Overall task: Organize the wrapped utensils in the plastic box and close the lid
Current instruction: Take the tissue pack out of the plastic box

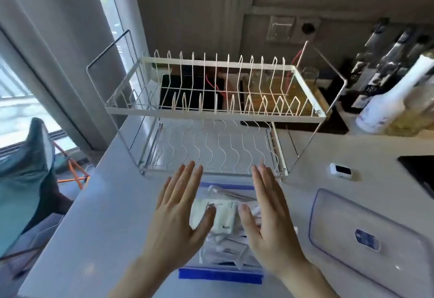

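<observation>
A clear plastic box with blue rim clips (219, 276) sits on the pale counter in front of me, uncovered. Several white wrapped utensils (223, 217) lie jumbled inside it. My left hand (180, 213) hovers flat over the box's left side, fingers spread, holding nothing. Over the right side my right hand (270, 217) is held the same way, palm down, fingers apart. The hands hide the box's side walls. The clear lid with a blue tab (366, 239) lies flat on the counter to the right of the box.
A white two-tier wire dish rack (216, 109) stands just behind the box. A small white device (341, 170) lies right of the rack. Bottles (389, 95) stand at the back right. A dark cooktop edge (420, 170) is far right. The counter drops off at the left.
</observation>
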